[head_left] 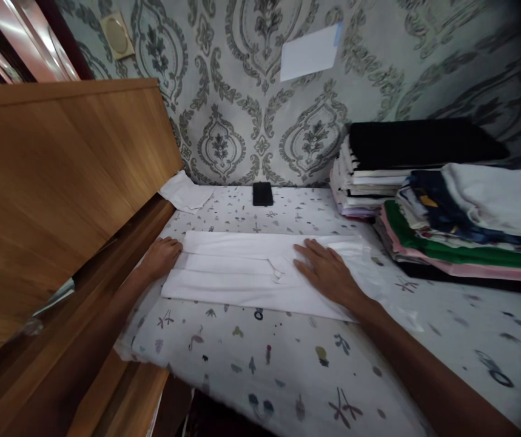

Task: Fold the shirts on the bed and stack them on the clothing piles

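Observation:
A white garment (228, 264) lies folded into a long strip across the patterned sheet, its folds running lengthwise. Its right end looks thin and slightly see-through. My left hand (162, 256) is at the garment's left edge, fingers bent and close together on the cloth. The fingertips are partly hidden, and the grip looks closed on that edge. My right hand (326, 270) rests palm down on the right part of the garment, fingers spread flat. A small crumpled loop of fabric shows just left of the right hand.
Folded clothes stand in a back stack (369, 182) and a front stack (460, 243) at the right. By the wall lie a black flat object (262, 194) and a small white cloth (187, 191). A wooden panel (69, 182) rises along the left. The patterned sheet (287, 364) ends at the near edge.

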Motion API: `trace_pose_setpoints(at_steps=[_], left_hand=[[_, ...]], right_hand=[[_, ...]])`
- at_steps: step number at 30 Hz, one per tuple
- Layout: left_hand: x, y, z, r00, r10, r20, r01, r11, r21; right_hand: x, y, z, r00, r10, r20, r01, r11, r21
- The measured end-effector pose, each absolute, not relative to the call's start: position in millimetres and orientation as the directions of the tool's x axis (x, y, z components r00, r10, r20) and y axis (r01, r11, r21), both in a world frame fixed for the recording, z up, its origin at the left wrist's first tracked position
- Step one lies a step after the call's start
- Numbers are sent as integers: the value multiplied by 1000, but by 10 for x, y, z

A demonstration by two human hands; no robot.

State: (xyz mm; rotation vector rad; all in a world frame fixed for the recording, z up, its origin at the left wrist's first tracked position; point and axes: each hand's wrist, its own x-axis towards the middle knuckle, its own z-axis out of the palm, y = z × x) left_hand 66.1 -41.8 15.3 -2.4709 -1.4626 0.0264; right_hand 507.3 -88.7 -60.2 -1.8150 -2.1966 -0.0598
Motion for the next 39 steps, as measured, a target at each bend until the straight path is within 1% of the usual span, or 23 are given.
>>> trace_pose_setpoints(at_steps=[2,3,5,7,9,11,13,15,17,19,23,24,27,29,31,35,37,39], left_hand=[[647,-389,160,447,883,146,886,-414,-206],[658,-369,157,414,894,170,907,-389,-162],[719,-320,120,365,906,213,928,-372,-4],[815,-256,37,383,900,209,890,-420,176],[900,-173,-64,435,887,155,846,-462,266],[932,-76,-135,421,902,97,859,-431,277],[896,9,-143,346,935,82,896,-355,265],[817,47,-88,277,954,111,918,-297,262],[730,9,5,246,958,147,925,-277,261],[656,-106,96,278,953,122,908,-302,290],[550,-431,203,457,884,-103,808,-363,463],[534,-499,214,479,867,-139,795,-361,487],[523,-617,234,475,864,-166,806,-352,476],[543,-626,238,468,871,-152,804,-348,481],[568,-604,232,474,874,-107,788,-367,494],[577,-569,197,497,867,-27,781,-434,449],[565,-589,185,460,888,15,797,-420,435],[569,-636,176,386,918,94,818,-388,425]], right_hand=[[5071,-887,-605,-161,956,245,967,202,-156],[5069,-888,-604,-160,956,244,966,202,-159],[5066,-891,-601,-161,957,242,966,203,-161],[5066,-895,-599,-166,956,242,965,208,-160],[5068,-899,-599,-173,953,248,964,215,-155],[5070,-903,-599,-177,950,259,964,221,-151],[5070,-907,-597,-179,949,259,964,222,-148],[5067,-912,-592,-181,951,252,963,223,-151],[5065,-916,-588,-184,951,248,961,227,-158],[5065,-917,-588,-183,950,252,959,229,-167],[5070,-912,-604,-186,948,258,955,236,-180],[5071,-910,-609,-185,947,263,954,237,-183],[5072,-906,-618,-182,943,279,952,240,-188],[5069,-909,-615,-182,943,278,952,240,-191],[5066,-913,-611,-183,944,273,952,240,-192],[5075,-916,-619,-165,942,292,949,233,-213],[5092,-916,-620,-111,941,320,948,197,-250],[5110,-920,-596,-23,936,352,947,133,-292]])
